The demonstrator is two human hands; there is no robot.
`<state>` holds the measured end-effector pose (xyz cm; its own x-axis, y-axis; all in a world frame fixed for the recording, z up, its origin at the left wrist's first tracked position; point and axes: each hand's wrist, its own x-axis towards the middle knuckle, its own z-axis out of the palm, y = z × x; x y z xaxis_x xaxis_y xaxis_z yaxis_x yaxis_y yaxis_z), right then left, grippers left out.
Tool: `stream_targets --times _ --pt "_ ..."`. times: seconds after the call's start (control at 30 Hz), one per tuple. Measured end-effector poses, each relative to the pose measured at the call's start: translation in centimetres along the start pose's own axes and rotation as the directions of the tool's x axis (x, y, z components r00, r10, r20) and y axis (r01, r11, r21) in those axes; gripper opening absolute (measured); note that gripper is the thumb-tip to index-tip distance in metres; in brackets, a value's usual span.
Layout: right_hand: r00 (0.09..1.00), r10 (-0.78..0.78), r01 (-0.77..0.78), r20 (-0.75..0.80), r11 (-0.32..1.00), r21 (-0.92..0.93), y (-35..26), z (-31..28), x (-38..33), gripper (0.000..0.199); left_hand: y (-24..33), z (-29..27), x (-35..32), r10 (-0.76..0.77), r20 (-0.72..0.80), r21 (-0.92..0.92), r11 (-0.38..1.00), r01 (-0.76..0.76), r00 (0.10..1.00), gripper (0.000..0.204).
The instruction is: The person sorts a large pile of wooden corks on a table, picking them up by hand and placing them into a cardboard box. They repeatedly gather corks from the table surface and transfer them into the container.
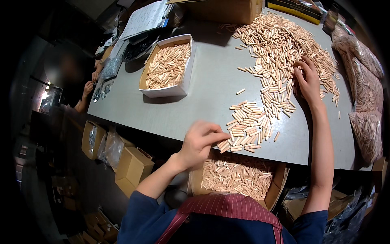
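Note:
A large heap of short wooden dowels (280, 44) spreads over the grey table and trails toward its front edge. My right hand (307, 79) rests on the right side of the heap, fingers apart and curved down onto the dowels. Near the front edge, my left hand (201, 142) is closed, thumb and fingertips together at the left rim of a smaller patch of dowels (248, 126). It is slightly blurred, and whatever its fingertips hold is hidden. Below the table edge, close to my body, stands a cardboard box (280, 185) filled with dowels.
A white box (188, 75) full of dowels stands left of the heap. Bags of dowels (367, 134) line the right edge. A clipboard with papers (144, 20) and a cardboard box (219, 11) are at the back. At far left are a co-worker's hands (90, 84). Open cartons (133, 166) stand below.

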<state>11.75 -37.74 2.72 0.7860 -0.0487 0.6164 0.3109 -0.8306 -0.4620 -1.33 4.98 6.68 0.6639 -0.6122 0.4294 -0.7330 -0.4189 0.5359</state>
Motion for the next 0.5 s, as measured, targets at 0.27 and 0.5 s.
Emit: stream_targets --times 0.27,0.5 --pt "1.000 -0.009 0.009 0.017 1.000 -0.005 -0.1 0.0 0.0 0.026 1.2 0.7 -1.7 0.112 0.037 -0.238 0.966 -0.100 0.993 0.045" --pt "1.000 0.009 -0.009 -0.015 1.000 -0.017 0.0 0.1 0.0 0.030 3.4 4.0 1.7 0.246 0.173 0.031 0.967 -0.254 0.954 0.041"
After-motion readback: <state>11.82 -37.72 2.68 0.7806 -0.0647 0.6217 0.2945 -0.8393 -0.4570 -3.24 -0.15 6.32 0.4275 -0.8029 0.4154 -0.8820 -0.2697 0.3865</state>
